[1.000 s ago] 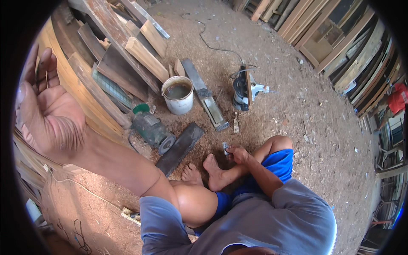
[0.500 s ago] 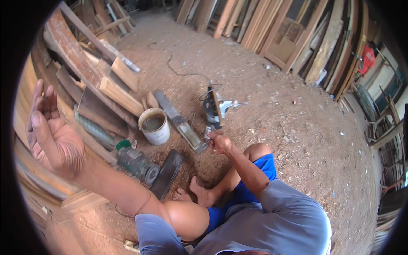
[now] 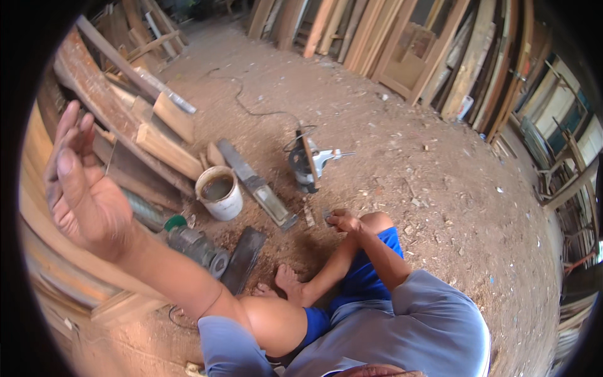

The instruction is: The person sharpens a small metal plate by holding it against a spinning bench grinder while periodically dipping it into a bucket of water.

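Note:
My left hand [image 3: 94,201] is raised at the left, palm showing, fingers stretched and apart, with nothing in it. Near my right knee, my right hand [image 3: 345,220] is closed on a small flat grey piece [image 3: 326,217]; its exact kind is too small to tell. To the left of that hand, a sharpening stone [image 3: 275,203] lies on a long dark board [image 3: 235,158] on the ground. A white bucket [image 3: 224,206] of murky water stands beside the board. Between the stone and my right hand lies a pale chip [image 3: 308,217].
A green-grey bench grinder [image 3: 195,244] and a dark block [image 3: 244,259] sit by my feet. Beyond the stone stands a corded power tool [image 3: 304,164]. Timber [image 3: 166,151] is piled at left; planks and a wooden door frame [image 3: 414,50] lean at the back.
My right hand has drawn back from the stone's end, rightward and closer to my knee, with the grey piece. The left hand stays raised and open. The view has shifted slightly.

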The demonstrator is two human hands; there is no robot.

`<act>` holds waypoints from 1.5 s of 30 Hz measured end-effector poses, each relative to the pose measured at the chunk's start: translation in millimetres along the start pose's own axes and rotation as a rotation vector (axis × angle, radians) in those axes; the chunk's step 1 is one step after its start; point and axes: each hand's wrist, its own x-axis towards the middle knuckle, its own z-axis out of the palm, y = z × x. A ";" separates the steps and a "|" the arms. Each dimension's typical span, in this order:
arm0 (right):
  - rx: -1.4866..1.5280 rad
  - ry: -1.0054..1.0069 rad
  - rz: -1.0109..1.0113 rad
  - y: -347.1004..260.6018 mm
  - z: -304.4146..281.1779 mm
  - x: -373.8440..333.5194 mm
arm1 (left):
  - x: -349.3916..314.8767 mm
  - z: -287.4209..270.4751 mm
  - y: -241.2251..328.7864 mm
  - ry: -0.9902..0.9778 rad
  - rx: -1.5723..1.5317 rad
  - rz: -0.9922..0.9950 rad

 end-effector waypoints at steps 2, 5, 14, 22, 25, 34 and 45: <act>-0.142 0.048 -0.044 -0.2 8.1 -3.4 | 3.3 12.0 4.3 0.034 -0.027 0.046; -0.113 0.034 -0.048 -1.3 2.5 1.3 | 4.0 7.6 5.7 0.024 -0.003 0.029; -0.053 -0.007 -0.044 5.2 8.9 3.1 | 2.5 -8.3 9.9 0.044 0.075 0.020; -0.118 0.032 -0.029 13.6 2.4 6.7 | 3.0 -1.8 1.2 0.024 -0.016 0.008; -0.125 0.047 -0.038 16.6 6.2 14.1 | 2.1 -2.5 -2.1 0.016 -0.041 -0.016; -0.186 0.055 -0.002 19.9 3.9 14.4 | 1.3 9.4 -2.4 -0.068 0.047 0.006; -0.055 -0.020 0.005 20.3 8.2 19.9 | -3.7 5.9 1.4 0.062 0.172 -0.025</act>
